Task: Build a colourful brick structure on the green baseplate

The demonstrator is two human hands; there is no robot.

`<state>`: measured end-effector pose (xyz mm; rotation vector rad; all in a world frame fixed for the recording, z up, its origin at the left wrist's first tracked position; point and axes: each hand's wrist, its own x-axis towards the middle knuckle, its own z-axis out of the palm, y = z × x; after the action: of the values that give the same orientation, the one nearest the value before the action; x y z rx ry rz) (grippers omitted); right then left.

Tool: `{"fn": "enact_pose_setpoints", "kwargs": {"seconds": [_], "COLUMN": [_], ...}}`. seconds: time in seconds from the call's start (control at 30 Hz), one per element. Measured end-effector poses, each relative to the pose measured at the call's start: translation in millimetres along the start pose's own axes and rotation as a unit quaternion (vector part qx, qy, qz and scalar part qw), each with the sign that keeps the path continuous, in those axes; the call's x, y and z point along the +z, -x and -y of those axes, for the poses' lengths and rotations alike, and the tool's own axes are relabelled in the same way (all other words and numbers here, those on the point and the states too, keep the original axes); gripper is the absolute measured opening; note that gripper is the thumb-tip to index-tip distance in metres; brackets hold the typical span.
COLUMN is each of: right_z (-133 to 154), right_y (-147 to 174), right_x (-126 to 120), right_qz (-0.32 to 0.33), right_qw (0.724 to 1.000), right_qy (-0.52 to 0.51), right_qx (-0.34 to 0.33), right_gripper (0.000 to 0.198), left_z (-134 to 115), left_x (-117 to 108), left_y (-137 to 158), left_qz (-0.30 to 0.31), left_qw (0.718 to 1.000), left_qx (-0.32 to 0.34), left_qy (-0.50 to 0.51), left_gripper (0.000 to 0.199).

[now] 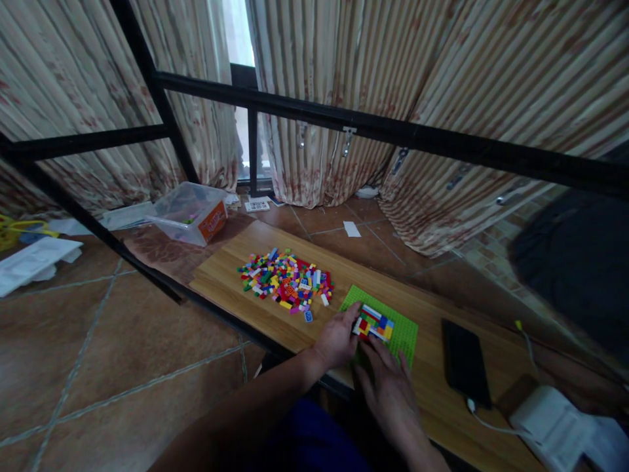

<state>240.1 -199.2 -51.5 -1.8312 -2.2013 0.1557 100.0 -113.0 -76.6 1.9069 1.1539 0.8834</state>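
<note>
A low rectangular build of coloured toy bricks (385, 322) sits on a green studded baseplate (407, 333). Its visible bricks are white, red, yellow, blue, green and orange. My left hand (339, 337) is closed on the build's left end, the fingers and thumb bent against its edge. At the near edge lies my right hand (388, 380), its fingers stretched out and apart, the fingertips touching the build and reaching over the plate. Whether a loose brick is under either hand's fingertips cannot be seen. Left of the plate spreads a pile of loose toy bricks (280, 278).
Everything rests on a narrow wooden tabletop (226, 265). Right of the baseplate lies a black phone-like device (466, 360) with a white cable, near a white box (553, 419). A clear plastic bin (184, 206) stands beyond the left end. A black metal bar (304, 111) crosses behind.
</note>
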Motion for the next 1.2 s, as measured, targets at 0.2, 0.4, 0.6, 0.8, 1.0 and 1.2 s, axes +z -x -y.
{"fn": "enact_pose_setpoints", "kwargs": {"seconds": [0.2,0.4,0.6,0.8,1.0,1.2], "right_z": [-15,-6,-9,-13,-11,-13], "right_y": [-54,-77,-74,-74,-65,-47], "right_x": [-22,5,16,17,18,9], "right_qz": [-0.089,0.004,0.02,0.004,-0.022,0.004], "right_qw": [0.993,0.996,0.995,0.995,0.989,0.985], "right_qy": [-0.037,0.029,0.055,0.065,0.087,0.086], "right_qx": [0.066,0.083,0.079,0.076,0.114,0.151], "right_gripper": [0.056,0.059,0.061,0.06,0.061,0.069], "left_z": [0,3,4,5,16,30], "left_x": [0,-1,3,-14,-45,-52], "left_y": [0,1,1,8,0,-21], "left_qz": [-0.006,-0.042,-0.097,-0.114,0.014,0.066], "left_qw": [1.0,0.998,0.994,0.992,0.973,0.955], "left_qx": [0.005,0.012,0.008,0.051,0.159,0.188], "left_qy": [-0.007,0.034,0.058,-0.027,-0.17,-0.22], "left_gripper": [0.084,0.08,0.069,0.055,0.04,0.036]}}
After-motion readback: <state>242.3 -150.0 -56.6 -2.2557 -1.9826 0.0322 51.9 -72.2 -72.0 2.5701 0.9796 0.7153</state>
